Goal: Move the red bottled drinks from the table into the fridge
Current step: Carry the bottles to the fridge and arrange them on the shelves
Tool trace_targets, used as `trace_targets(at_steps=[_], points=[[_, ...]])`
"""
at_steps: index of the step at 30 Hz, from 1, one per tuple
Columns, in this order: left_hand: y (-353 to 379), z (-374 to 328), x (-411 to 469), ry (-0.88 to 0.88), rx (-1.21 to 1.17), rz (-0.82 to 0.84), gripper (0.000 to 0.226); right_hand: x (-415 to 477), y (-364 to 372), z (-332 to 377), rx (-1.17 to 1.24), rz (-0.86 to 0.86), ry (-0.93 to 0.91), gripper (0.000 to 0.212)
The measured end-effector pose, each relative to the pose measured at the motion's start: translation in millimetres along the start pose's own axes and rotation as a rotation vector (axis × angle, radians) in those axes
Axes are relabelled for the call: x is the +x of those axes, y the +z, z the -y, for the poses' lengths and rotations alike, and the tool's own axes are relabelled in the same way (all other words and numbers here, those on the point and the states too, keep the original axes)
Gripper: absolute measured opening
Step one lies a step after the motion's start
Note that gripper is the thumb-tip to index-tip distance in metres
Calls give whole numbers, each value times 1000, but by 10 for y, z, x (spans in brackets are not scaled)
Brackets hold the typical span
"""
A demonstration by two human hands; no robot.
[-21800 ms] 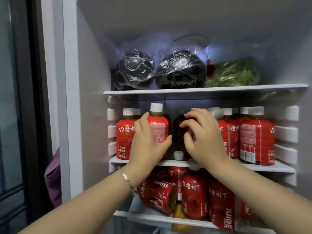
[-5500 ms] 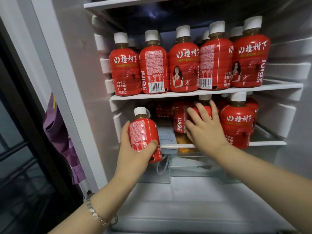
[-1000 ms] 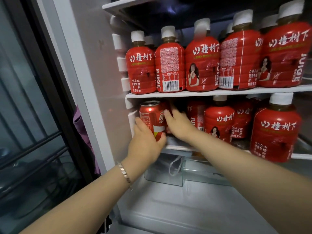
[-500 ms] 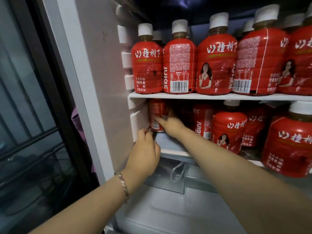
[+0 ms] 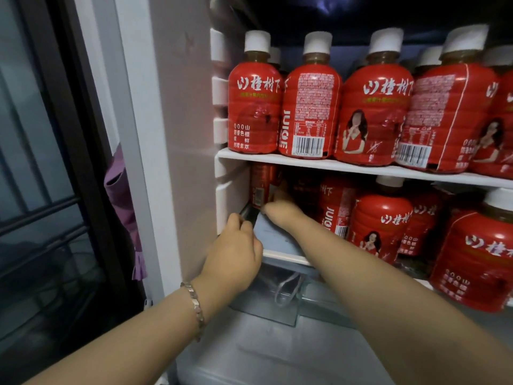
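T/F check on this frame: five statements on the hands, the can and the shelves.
1. The red can stands at the left end of the lower shelf. True.
2. The left hand holds a bottle. False: its fingers are curled, with no bottle in them.
3. The bracelet is on the right wrist. False: it is on the left wrist.
4. The bottles on the upper shelf stand upright with white caps on. True.
5. The right hand is at the red can. True.
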State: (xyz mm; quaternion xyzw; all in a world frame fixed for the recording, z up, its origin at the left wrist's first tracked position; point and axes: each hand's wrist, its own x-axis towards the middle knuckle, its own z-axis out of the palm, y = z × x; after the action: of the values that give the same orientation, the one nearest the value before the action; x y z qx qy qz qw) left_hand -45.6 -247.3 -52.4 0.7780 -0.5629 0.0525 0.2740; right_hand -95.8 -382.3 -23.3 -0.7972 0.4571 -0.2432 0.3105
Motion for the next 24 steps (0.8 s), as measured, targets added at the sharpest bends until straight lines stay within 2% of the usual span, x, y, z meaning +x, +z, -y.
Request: trace_targets(at_steps=[3, 7, 11, 16, 19, 21, 24], points=[[-3, -3, 3, -4, -28, -7, 20, 18, 26, 16, -89, -24, -14, 63], [4, 2, -3, -7, -82, -24, 21, 38, 55, 3, -212, -146, -27, 80], [7, 8, 4, -7, -86, -15, 21, 20, 45, -4, -225, -191, -73, 66], [-9, 15, 29, -8, -94, -13, 21, -124, -52, 57, -277, -78, -33, 40], [-39, 3, 26, 2, -61, 18, 25, -467, -195, 70, -225, -81, -95, 35], [-57, -45, 10, -7, -91, 5, 28, -792, -287, 6, -183, -221, -199, 32], [-46, -235, -1, 73, -261, -83, 34, -1225, -433, -201, -173, -702, -477, 29]])
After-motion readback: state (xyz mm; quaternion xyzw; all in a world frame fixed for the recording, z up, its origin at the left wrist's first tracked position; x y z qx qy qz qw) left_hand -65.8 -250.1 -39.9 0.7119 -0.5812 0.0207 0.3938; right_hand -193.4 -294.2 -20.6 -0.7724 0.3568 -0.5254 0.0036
